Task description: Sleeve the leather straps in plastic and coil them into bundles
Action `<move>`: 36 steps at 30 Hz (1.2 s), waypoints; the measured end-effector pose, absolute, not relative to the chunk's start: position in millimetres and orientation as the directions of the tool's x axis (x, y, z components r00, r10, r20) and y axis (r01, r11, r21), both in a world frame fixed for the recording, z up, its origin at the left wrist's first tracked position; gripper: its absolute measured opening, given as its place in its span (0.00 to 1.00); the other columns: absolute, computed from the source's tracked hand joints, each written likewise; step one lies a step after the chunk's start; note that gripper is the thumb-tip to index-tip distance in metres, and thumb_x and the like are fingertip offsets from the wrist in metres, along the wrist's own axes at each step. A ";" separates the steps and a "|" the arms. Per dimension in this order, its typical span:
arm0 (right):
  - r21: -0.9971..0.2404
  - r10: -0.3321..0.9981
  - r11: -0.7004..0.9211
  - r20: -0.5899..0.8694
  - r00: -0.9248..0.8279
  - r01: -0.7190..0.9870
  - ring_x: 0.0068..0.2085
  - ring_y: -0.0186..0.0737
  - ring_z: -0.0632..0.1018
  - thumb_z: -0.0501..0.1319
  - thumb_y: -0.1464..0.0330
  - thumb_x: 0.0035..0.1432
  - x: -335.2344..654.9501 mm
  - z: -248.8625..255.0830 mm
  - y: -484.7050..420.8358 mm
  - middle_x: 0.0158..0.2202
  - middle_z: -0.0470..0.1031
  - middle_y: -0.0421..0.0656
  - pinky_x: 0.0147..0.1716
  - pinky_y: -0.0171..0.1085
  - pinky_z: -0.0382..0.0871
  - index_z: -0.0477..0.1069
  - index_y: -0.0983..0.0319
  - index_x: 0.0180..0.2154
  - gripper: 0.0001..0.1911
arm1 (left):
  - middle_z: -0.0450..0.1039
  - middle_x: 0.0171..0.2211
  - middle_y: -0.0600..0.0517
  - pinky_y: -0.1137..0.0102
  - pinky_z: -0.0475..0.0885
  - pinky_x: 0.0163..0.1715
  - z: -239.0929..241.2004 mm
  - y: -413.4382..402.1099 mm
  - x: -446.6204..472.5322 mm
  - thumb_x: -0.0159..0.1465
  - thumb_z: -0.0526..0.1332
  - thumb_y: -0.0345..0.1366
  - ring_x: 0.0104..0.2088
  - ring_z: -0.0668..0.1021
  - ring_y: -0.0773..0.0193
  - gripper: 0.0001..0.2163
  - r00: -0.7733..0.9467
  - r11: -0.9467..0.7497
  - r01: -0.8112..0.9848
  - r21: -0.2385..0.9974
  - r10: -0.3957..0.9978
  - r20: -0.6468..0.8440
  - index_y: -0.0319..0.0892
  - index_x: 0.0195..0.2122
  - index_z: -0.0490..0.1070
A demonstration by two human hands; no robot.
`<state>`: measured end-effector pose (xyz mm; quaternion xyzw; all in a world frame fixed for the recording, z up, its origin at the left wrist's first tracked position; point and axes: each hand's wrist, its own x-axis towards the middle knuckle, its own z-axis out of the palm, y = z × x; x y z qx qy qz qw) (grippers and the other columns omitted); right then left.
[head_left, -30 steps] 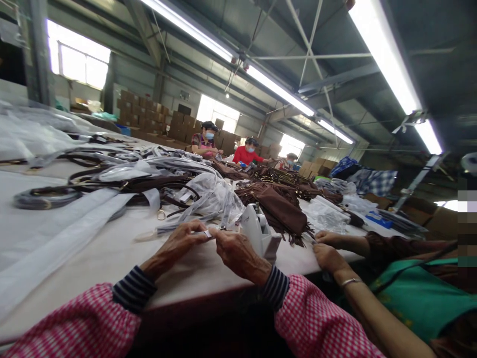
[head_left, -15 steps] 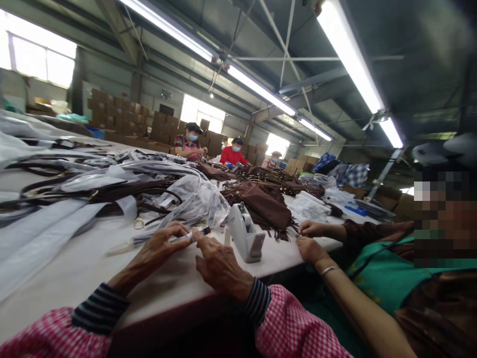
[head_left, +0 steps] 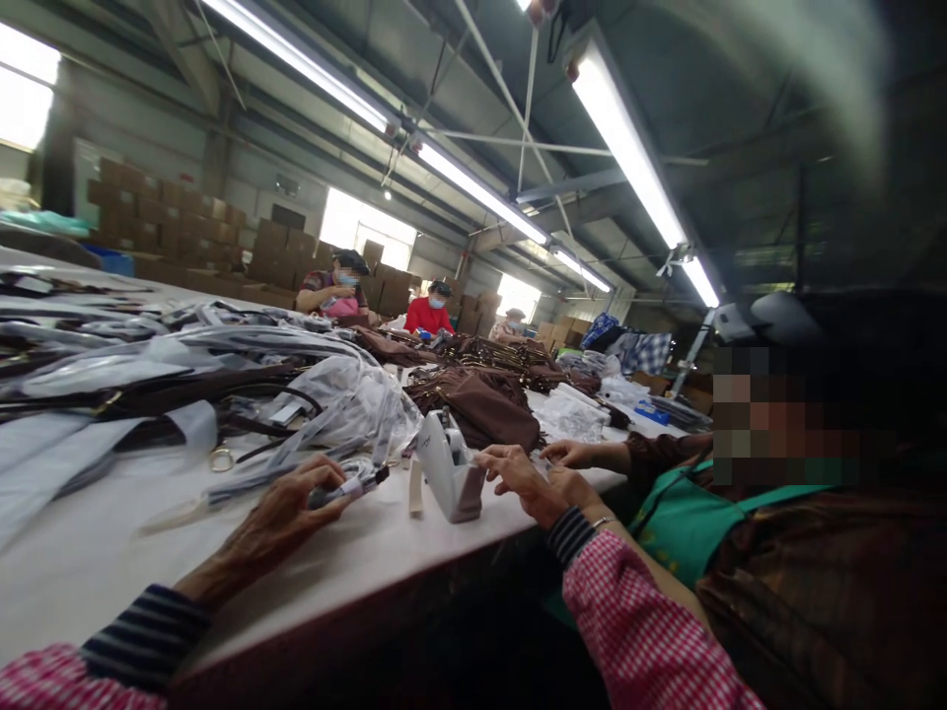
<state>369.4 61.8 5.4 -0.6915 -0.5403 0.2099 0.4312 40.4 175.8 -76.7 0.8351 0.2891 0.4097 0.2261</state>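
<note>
My left hand [head_left: 315, 493] is closed around a bundled strap in clear plastic [head_left: 359, 483], whose dark end points right. A grey-white tape dispenser [head_left: 448, 478] stands on the table to the right of that bundle. My right hand [head_left: 522, 478] is at the dispenser's right end, fingertips against or just beside its front edge. Its fingers look bent and slightly apart, and no tape can be made out between them. Beside the dispenser's left side stands a small beige strip [head_left: 415, 490].
Plastic-wrapped straps [head_left: 222, 365] cover the table's left and middle. Brown bags [head_left: 488, 404] are piled behind the dispenser. A co-worker's hands [head_left: 573, 473] are close beyond my right hand. A gold-coloured ring [head_left: 221, 460] lies left of my left hand. The table's front edge [head_left: 355, 597] runs below.
My right hand has left the bundle and moved right, past the tape dispenser to its far end. My left hand keeps the bundle. The camera view has turned to the right.
</note>
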 end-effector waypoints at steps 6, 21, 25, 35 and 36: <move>-0.905 0.883 -0.027 0.178 0.435 0.424 0.31 0.39 0.76 0.68 0.59 0.59 361.9 1.4 65.0 0.26 0.75 0.41 0.28 0.34 0.70 0.77 0.62 0.30 0.12 | 0.79 0.44 0.46 0.61 0.73 0.47 -77.2 176.3 41.4 0.65 0.61 0.57 0.44 0.79 0.51 0.19 0.498 -0.722 0.309 0.619 0.677 0.541 0.45 0.35 0.76; -0.990 0.755 0.144 0.102 0.647 -0.012 0.26 0.32 0.73 0.75 0.59 0.43 342.0 -47.8 46.5 0.29 0.78 0.43 0.19 0.28 0.60 0.73 0.63 0.29 0.18 | 0.80 0.44 0.48 0.63 0.71 0.43 -84.6 183.9 39.0 0.63 0.63 0.56 0.44 0.78 0.50 0.19 0.437 -0.627 0.304 0.717 0.761 0.479 0.45 0.36 0.78; -0.989 0.771 0.123 0.043 0.636 -0.083 0.20 0.28 0.68 0.77 0.56 0.36 340.4 -60.0 47.9 0.25 0.76 0.42 0.15 0.26 0.51 0.69 0.63 0.27 0.24 | 0.80 0.44 0.49 0.63 0.68 0.44 -81.3 183.4 39.1 0.62 0.64 0.58 0.47 0.78 0.48 0.19 0.432 -0.568 0.278 0.775 0.794 0.428 0.46 0.37 0.79; -0.989 0.889 0.142 0.144 0.435 0.036 0.17 0.26 0.65 0.77 0.53 0.42 318.4 -65.8 30.1 0.20 0.72 0.38 0.13 0.26 0.51 0.70 0.64 0.26 0.25 | 0.77 0.34 0.51 0.65 0.67 0.37 -57.3 157.3 45.5 0.60 0.63 0.54 0.37 0.77 0.54 0.19 0.360 -0.456 0.181 0.871 0.855 0.373 0.42 0.30 0.78; -0.985 0.917 0.169 0.172 0.359 0.039 0.17 0.26 0.66 0.76 0.53 0.46 305.6 -61.1 32.7 0.22 0.73 0.38 0.14 0.26 0.53 0.71 0.64 0.27 0.23 | 0.77 0.35 0.51 0.65 0.67 0.38 -58.8 158.0 46.5 0.60 0.64 0.54 0.38 0.76 0.54 0.18 0.359 -0.454 0.176 0.873 0.856 0.373 0.42 0.31 0.77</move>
